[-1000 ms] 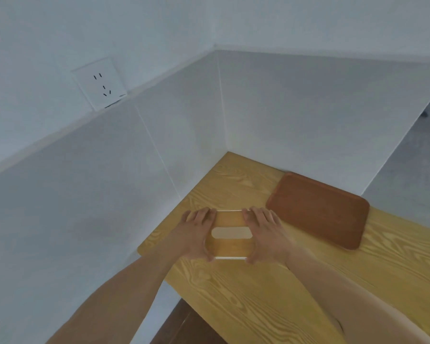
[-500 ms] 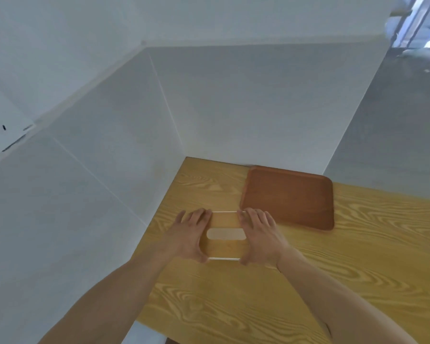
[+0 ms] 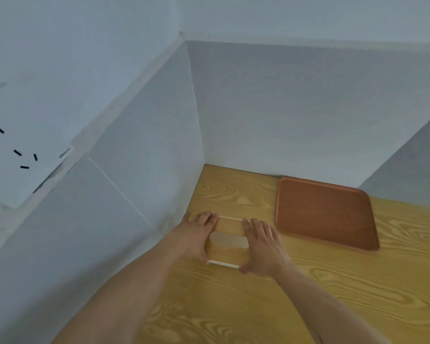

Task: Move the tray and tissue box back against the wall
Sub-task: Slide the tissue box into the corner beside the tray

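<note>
Both hands, the left hand [image 3: 196, 238] and right hand [image 3: 263, 247], clasp the short ends of the clear tissue box [image 3: 227, 240] on the wooden desk [image 3: 358, 294] near the corner, while the brown tray [image 3: 325, 212] lies just beside it, its far edge touching the back wall [image 3: 296, 108].

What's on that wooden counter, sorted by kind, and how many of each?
Trays: 1, the brown tray lying by the back wall.
Tissue boxes: 1, the clear tissue box, held between the left hand and right hand.
Total: 2 things on the wooden counter.
</note>
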A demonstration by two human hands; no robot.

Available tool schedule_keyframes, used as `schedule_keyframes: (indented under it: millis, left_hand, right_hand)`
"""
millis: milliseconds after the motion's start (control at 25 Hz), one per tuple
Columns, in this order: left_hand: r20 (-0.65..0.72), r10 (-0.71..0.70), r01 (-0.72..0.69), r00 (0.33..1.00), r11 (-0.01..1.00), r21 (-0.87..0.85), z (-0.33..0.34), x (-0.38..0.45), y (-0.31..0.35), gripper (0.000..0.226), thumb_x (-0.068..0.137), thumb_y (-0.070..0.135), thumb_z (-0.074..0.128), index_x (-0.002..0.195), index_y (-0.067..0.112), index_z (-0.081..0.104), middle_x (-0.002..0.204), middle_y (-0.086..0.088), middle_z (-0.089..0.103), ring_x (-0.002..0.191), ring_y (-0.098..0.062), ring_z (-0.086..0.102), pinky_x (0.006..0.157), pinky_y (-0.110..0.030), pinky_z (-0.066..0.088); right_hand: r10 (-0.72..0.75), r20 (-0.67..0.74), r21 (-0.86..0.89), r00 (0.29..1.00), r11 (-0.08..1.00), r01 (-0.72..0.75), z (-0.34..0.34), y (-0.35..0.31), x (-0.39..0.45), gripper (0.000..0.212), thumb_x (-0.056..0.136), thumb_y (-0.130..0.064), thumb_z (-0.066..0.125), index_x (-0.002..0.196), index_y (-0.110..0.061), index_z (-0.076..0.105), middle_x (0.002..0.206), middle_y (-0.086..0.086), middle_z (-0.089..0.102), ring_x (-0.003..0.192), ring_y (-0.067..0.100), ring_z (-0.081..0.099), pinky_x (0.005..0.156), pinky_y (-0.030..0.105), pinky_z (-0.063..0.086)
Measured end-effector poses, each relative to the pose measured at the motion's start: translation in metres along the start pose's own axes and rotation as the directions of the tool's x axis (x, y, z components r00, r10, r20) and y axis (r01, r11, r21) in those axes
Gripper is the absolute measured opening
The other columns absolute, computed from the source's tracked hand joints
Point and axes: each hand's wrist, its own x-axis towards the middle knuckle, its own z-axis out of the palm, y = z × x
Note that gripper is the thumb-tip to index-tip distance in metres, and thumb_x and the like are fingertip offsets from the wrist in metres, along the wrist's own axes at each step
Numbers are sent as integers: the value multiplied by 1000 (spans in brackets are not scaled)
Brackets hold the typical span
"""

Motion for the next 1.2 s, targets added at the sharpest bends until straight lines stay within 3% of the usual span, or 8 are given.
schedule_keyframes:
  millis: [440,600,720,800,920,1000,1200]
  left_hand:
    - [78,-62,64,995,998,-25,3,8,-34,138,64,57,80,153,17,-17,165,-9,-3,151,-24,4,119,-56,-5]
    - [83,-77,82,994,994,-67,4,6,-31,134,68,53,79,153,17,-19,165,-8,-11,151,-24,-5,120,-58,-3]
    - [1,-102,101,995,986,-136,19,-6,-23,125,75,48,73,153,17,-19,164,-4,-22,150,-21,-18,120,-54,-8]
    - [-104,-132,108,986,971,-211,38,-19,-15,117,80,49,67,153,20,-19,161,1,-29,149,-19,-23,119,-50,-8]
    - [-205,-125,81,971,974,-211,74,-45,6,102,88,55,53,153,23,-18,159,0,-34,146,-17,-29,122,-52,-3]
    - [-224,-121,74,967,975,-209,92,-60,19,98,90,56,48,153,25,-19,161,0,-32,147,-18,-26,121,-53,-2]
    - [-214,-163,124,963,976,-181,102,-74,32,97,91,58,46,153,24,-19,163,-1,-28,149,-21,-21,121,-54,-2]
  right_hand:
    - [4,95,-51,995,999,0,2,-26,43,136,62,-66,76,155,-18,-10,162,10,5,148,31,3,122,51,9]
    - [23,143,-24,989,1000,-20,2,-27,44,137,64,-65,77,154,-20,-16,165,8,-6,151,30,-9,122,54,4]
    - [32,153,30,988,999,-37,4,-27,36,137,66,-70,73,152,-22,-23,163,4,-27,148,27,-25,121,56,-7]
    - [-5,89,39,996,999,2,12,-28,19,130,73,-76,61,152,-20,-25,160,3,-32,146,25,-30,121,58,-5]
    - [-80,5,-49,997,996,80,35,-30,-16,108,84,-76,41,155,-16,-13,163,6,-22,149,26,-21,122,57,5]
    - [-83,-10,-75,996,994,82,47,-31,-36,98,87,-72,36,157,-16,-5,165,8,-14,151,28,-12,121,54,1]
    - [-78,15,-118,997,990,79,56,-31,-50,88,93,-68,29,155,-20,-12,164,3,-20,150,24,-20,119,53,-6]
